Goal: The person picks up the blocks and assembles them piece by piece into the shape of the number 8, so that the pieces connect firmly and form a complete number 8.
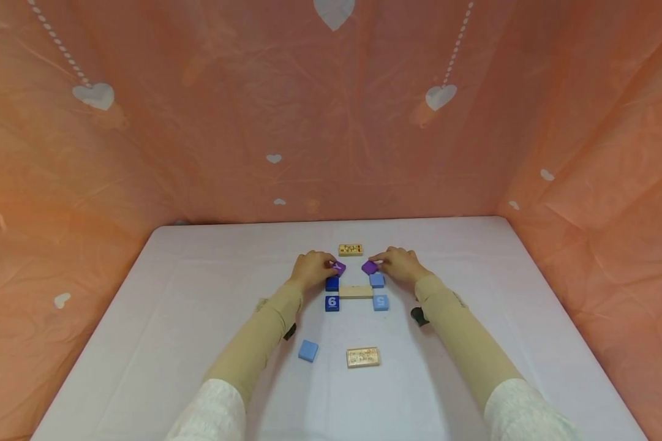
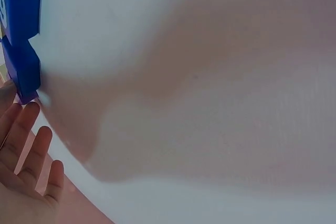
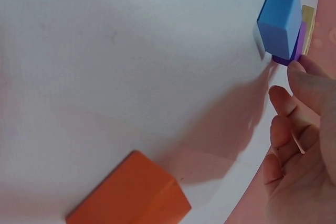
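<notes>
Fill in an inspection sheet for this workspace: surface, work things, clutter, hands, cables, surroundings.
Surface: white-covered table
Work things: lettered purple block, second purple block, plain wooden block between two dark-blue blocks and two light-blue blocks
Clutter: orange block, loose light-blue block, two patterned wooden blocks lying apart
Hands: left hand pinches the lettered purple block; right hand pinches the second
Cables: nothing seen
Surroundings: orange fabric with pale hearts

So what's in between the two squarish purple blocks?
Just bare white tablecloth between the left purple block and the right purple block, as the head view shows.
</notes>
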Available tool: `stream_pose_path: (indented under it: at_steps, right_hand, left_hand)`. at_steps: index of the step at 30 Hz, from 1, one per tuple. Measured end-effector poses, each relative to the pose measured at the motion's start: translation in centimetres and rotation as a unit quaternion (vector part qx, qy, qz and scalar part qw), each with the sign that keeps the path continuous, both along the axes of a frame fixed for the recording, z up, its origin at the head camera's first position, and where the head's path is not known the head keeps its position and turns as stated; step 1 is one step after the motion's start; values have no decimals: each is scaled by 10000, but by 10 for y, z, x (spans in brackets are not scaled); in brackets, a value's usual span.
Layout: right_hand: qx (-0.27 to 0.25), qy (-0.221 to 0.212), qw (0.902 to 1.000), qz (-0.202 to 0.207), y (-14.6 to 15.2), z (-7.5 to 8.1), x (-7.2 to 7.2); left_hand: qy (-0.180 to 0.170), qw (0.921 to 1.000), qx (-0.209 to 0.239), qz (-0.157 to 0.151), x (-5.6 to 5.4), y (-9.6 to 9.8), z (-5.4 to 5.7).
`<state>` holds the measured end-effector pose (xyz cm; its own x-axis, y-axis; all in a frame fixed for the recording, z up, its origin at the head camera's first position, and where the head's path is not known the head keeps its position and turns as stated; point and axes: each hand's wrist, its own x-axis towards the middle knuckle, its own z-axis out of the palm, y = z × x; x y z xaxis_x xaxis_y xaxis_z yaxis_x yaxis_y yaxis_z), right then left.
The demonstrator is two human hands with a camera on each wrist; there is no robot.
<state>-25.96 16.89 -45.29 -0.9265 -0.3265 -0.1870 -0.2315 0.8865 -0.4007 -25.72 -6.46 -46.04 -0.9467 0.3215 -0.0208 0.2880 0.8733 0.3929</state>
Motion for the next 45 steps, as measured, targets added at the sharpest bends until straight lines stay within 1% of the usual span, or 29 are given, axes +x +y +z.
stream_pose_path:
  at_steps: [12,19,25,29,33,41,45]
  right_hand:
    - [36,91,9999,66,1,0,0]
    - [-4,87,9999,88,1,-1,1]
    - [56,106,9999,74,-1,1,3]
    - [62,44,9999,73,-1,1,4]
    - [73,43,9999,75,-1,0,4]
    - [98,76,9999,59,1,-1,5]
    - [119,179,9997,96,1,-1,4]
  left_hand:
    - [-105,9998,114,-129,-2,-4,-1]
    - [-195,9992,311,-159,-3,-7,-2]
    - [-519,9962,703,-46,-1,-10,-1]
    - [-669,9943,832,-8,-2,-10,-1]
    - [-677,9942,830,-31,-2,-11,0]
    - [-550,9952,800,-136,-3,-11,0]
    - [-541,9954,785,-136,-4,-12,-1]
